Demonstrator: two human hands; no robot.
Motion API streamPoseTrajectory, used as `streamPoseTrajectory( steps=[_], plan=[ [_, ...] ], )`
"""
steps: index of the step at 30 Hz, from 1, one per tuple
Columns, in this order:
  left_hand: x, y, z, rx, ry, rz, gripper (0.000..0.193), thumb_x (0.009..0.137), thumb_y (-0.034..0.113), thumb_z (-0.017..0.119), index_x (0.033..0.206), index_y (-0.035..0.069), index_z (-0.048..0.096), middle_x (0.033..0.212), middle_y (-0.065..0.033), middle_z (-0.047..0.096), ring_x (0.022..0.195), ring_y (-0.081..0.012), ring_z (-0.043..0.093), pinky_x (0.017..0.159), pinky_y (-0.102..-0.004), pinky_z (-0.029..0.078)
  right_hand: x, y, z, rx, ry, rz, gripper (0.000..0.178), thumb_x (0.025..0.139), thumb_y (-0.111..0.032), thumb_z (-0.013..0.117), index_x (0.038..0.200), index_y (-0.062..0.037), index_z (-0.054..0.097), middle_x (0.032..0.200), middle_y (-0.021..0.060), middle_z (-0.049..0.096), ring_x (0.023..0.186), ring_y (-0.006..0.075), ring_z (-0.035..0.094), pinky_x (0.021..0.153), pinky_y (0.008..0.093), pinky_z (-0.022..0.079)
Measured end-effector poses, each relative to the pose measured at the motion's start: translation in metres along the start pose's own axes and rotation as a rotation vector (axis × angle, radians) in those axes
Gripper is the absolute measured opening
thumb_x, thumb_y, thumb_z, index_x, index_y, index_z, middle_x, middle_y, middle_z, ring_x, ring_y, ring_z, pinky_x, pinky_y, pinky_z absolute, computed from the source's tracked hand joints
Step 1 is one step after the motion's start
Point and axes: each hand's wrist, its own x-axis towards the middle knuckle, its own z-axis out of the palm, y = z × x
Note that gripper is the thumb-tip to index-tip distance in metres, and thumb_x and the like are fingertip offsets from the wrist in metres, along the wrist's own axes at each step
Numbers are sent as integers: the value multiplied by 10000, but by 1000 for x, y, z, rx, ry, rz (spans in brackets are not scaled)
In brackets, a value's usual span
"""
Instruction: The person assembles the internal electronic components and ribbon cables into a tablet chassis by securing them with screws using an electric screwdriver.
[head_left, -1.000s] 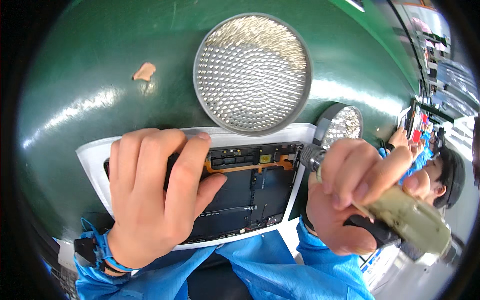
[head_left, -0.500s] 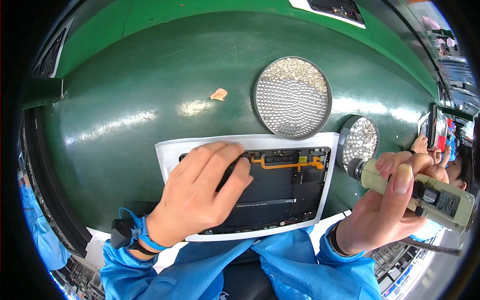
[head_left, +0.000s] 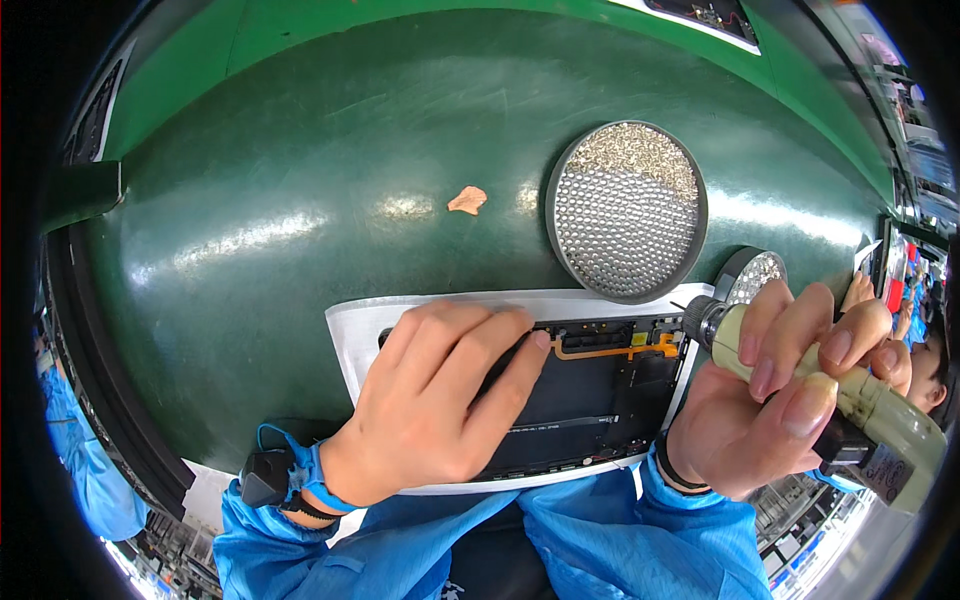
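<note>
My left hand (head_left: 440,405) lies over the left part of an opened tablet housing (head_left: 570,400), its bent fingers apart and the fingertips near the far edge. Whether a small piece is under them is hidden. Beside the index fingertip an orange flex cable (head_left: 610,352) runs along the inside of the housing. Raised over the right side, my right hand (head_left: 765,410) is closed around a pale green electric screwdriver (head_left: 895,440). Its thin bit points left, just above the housing's far right corner and close to the rim of a round screw tray (head_left: 553,215).
Under the housing is a white sheet (head_left: 355,325). A smaller round dish of screws (head_left: 735,268) stands behind the screwdriver. A brown scrap (head_left: 467,200) lies on the green table (head_left: 300,170). Another housing (head_left: 710,15) sits at the far edge; co-workers' hands (head_left: 860,290) show at right.
The screwdriver has come left relative to the housing, bringing its bit over toward the large screw tray. The view has shifted, so table items appear farther right. My left hand stays on the housing.
</note>
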Motion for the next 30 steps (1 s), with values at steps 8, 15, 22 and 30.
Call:
streamPoseTrajectory(
  steps=[8,15,22,30],
  plan=[
    [-4,1,7,65,64,34,361,723,84,769,1040,-86,793,1131,-184,731,1011,-303,678,868,-409,595,3,5,-10,172,-77,-48,574,937,-257,855,1248,-133,388,1140,25,498,672,65,488,609,240,371],
    [-2,-1,4,61,45,36,459,606,85,738,1039,-46,816,1115,-199,733,996,-329,681,793,-390,602,2,12,5,220,-66,-157,572,939,-280,847,1252,-101,403,1094,27,508,665,70,494,587,237,390],
    [-6,-2,3,33,44,-15,381,717,99,742,1054,-74,791,1153,-183,718,1004,-296,675,852,-401,573,11,26,18,411,-215,-201,602,941,-355,840,1265,-37,445,963,22,531,655,74,503,572,228,419],
    [-9,-3,5,8,62,-42,305,783,114,750,1029,-62,791,1132,-164,714,1011,-293,667,858,-399,577,9,37,17,394,-305,-170,602,966,-370,815,1283,-31,433,938,21,537,630,69,501,520,231,414]
  ],
)
